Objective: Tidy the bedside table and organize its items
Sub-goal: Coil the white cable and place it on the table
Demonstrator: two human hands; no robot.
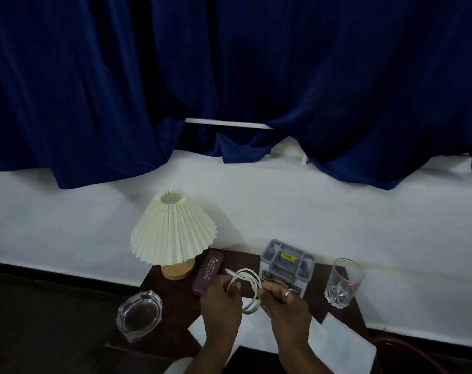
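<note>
Coiling a thin white charging cable over the dark wooden bedside table.

Both hands are gripping the loops: the left hand is curling its fingers round one side and the right hand is pinching the other, likely to stop the coil springing open. The cable is hanging just above the table, between the purple spectacle case and the grey plastic compartmented organiser, which is probably where it is going.
</note>
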